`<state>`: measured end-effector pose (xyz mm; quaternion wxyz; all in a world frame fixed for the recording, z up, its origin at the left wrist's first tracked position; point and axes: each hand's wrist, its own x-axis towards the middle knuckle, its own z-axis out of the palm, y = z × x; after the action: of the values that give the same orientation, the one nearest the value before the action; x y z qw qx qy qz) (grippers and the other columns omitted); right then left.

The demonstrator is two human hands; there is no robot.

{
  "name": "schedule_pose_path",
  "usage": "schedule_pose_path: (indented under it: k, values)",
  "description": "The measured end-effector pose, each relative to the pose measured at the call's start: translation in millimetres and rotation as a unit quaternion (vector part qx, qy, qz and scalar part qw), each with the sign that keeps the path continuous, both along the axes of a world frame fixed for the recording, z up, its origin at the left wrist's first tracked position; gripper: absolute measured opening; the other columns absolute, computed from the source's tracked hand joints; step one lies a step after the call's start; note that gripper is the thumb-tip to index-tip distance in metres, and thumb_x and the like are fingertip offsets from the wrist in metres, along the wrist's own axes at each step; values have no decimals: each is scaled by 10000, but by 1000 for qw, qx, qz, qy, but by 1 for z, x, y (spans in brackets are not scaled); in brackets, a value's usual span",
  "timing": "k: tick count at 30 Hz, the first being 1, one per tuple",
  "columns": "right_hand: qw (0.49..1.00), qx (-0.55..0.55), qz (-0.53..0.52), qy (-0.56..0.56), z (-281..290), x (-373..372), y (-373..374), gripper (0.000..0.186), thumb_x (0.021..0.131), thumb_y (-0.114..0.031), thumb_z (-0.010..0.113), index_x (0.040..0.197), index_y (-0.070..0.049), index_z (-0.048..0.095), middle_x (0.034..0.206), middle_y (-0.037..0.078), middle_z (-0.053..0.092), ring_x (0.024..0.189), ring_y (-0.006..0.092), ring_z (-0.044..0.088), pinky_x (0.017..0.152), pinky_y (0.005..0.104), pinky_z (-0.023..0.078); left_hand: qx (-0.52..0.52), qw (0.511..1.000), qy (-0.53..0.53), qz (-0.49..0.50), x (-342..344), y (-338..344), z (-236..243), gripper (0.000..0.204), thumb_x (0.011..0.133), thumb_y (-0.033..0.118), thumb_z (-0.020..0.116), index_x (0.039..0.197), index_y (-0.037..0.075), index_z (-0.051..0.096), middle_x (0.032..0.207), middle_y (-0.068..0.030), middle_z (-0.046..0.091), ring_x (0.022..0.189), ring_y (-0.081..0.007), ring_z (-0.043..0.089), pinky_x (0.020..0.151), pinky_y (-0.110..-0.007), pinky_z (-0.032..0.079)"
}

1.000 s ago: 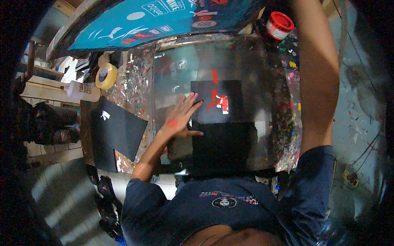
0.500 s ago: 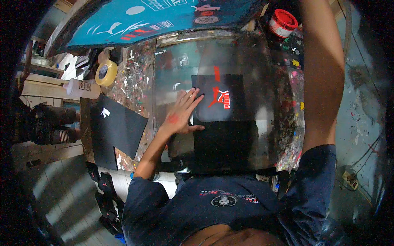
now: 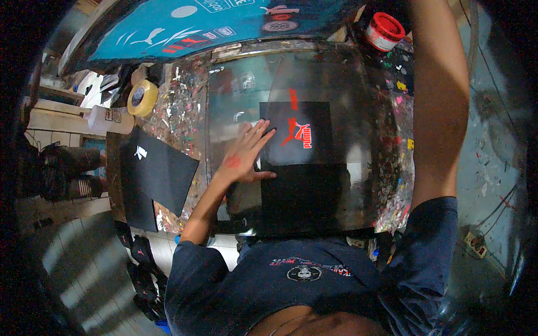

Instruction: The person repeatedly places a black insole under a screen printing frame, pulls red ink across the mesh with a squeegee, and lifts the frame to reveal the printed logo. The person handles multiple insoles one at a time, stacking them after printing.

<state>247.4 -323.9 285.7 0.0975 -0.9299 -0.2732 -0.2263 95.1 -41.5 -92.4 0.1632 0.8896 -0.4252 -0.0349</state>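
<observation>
My left hand lies flat with its fingers stretched out. Its fingertips touch the left edge of a dark square piece on the glossy work surface. On that piece is a white-and-red leaping-cat print, with a red cat mark close beside it. A bare red bar-shaped mark crosses the piece's far edge. My right arm reaches up past the top edge of the view, so my right hand is hidden. At the far side, a framed blue printing screen is tilted up.
Left of the surface lie a black cut piece with a white print, a roll of yellowish tape and a translucent bottle. A red-lidded tub stands at the far right. A power strip lies on the floor.
The whole view has shifted slightly. The white-and-red print sits a touch closer to the red cat mark. My left hand stays flat in the same place.
</observation>
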Motion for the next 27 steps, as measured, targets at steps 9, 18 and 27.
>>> schedule_pose_path:
  k: [9,18,27]
  values:
    - [997,8,41,70,11,-12,-2,734,630,-579,902,1028,26,782,1005,201,765,895,297,727,846,366,553,-12,1000,5,-3,1,1,-3,1138,706,647,829,1576,73,370,1663,-199,297,1553,-370,260,1263,-554,201]
    - [999,13,6,50,2,1,-1,816,608,-603,902,1067,55,756,1048,228,756,936,327,728,873,385,556,-40,999,-32,11,-4,-2,4,965,813,546,787,1554,57,409,1623,-213,367,1515,-381,335,1230,-558,255]
    - [998,8,-10,-59,-18,-20,-7,936,571,-616,892,1151,90,686,1100,258,732,972,371,715,883,425,557,-392,913,-104,-40,-33,-156,33,694,897,393,742,1451,21,550,1453,-257,551,1344,-407,532,1105,-516,396]
